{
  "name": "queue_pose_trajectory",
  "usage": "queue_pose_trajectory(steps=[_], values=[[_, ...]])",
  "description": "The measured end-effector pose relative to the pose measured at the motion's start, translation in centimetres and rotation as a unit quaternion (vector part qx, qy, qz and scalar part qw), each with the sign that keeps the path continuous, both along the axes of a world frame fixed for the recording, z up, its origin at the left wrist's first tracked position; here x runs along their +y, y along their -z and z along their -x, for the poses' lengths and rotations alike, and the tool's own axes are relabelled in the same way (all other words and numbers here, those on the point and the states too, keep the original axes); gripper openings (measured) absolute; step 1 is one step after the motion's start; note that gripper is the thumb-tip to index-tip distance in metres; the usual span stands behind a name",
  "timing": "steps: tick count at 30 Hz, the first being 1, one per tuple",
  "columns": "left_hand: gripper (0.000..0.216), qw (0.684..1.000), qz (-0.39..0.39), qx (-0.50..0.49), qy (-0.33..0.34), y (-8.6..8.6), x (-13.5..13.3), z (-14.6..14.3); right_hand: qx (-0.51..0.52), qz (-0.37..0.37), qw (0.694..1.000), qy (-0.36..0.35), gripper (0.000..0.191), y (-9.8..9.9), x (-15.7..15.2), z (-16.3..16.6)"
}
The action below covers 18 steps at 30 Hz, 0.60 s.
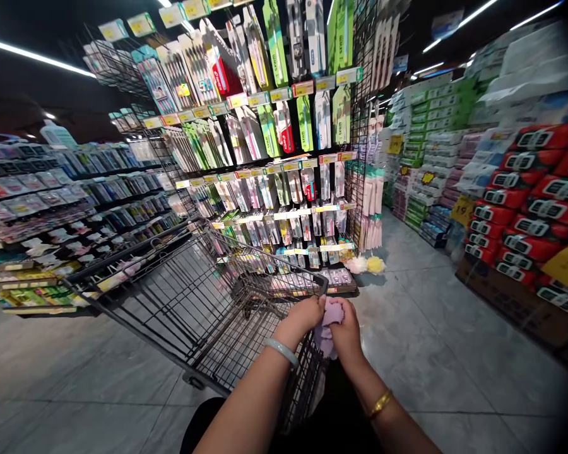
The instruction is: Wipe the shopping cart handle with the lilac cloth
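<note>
Lilac cloth [329,315]: I see it bunched between both my hands, at the near end of the shopping cart [208,302].
Left hand [305,317]: fingers closed on the cloth's left side.
Right hand [346,328]: gripping the cloth's right side, touching my left hand.
Cart: wire basket tilted left, on the grey tiled floor [421,353].
Ahead: toothbrush rack [284,157].
</note>
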<state>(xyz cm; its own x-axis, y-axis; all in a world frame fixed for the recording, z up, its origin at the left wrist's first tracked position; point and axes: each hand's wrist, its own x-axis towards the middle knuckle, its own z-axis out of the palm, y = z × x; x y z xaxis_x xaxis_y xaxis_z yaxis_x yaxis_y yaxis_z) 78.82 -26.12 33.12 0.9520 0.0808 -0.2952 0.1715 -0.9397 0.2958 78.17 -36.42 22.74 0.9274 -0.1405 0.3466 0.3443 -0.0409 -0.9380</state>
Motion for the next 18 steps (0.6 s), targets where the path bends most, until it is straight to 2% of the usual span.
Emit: queue_pose_trajectory(steps=[2, 7, 9, 13, 14, 16, 18], values=[[0.07, 1.0, -0.006, 0.001, 0.006, 0.0, 0.1, -0.4, -0.015, 0.005, 1.0, 0.015, 0.05, 0.3, 0.2, -0.6], [0.066, 1.0, -0.027, -0.013, -0.001, 0.9, -0.4, -0.5, 0.074, 0.014, 0.996, 0.036, 0.044, 5.2, 0.9, -1.0], [0.064, 0.999, -0.032, -0.02, -0.001, 1.2, -0.4, -0.4, 0.087, 0.014, 0.996, 0.023, 0.041, 4.7, 0.8, -1.3], [0.071, 0.999, -0.028, -0.019, 0.002, 1.3, -0.4, -0.6, 0.017, 0.004, 0.999, 0.037, 0.035, -0.5, 0.2, -2.2], [0.073, 0.999, -0.025, -0.022, 0.002, 1.3, -0.3, -0.6, -0.001, 0.005, 0.999, 0.051, 0.035, -1.3, 0.2, -2.5], [0.073, 0.999, -0.025, -0.034, 0.0, 1.5, -0.3, -0.7, -0.024, 0.015, 0.996, 0.085, 0.035, -1.0, 0.4, -2.9], [0.065, 0.999, -0.029, -0.042, -0.005, 1.8, -0.3, -0.7, -0.02, 0.025, 0.993, 0.111, 0.032, 1.7, 0.8, -3.1]])
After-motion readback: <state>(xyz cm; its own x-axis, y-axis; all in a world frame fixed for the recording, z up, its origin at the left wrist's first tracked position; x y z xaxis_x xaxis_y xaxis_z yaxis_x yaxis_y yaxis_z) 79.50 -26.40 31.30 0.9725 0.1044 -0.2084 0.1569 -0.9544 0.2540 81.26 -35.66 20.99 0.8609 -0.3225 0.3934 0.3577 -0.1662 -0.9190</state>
